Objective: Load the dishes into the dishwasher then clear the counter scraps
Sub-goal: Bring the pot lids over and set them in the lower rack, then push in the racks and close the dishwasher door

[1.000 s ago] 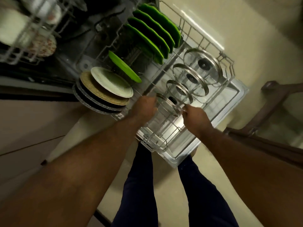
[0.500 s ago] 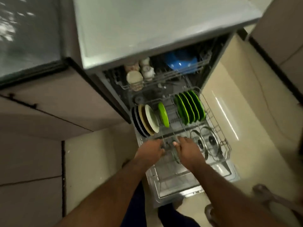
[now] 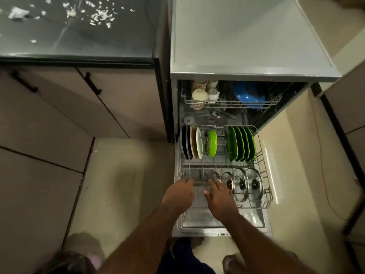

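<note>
left hand: bare | right hand: bare | forearms: bare, unsleeved | trousers: dark navy, just below dishwasher door

We find the dishwasher right of the counter, which bears scraps. Upper rack: cups left, bowl right. Lower rack: plates rear left, dishes rear right, lids front right.
</note>
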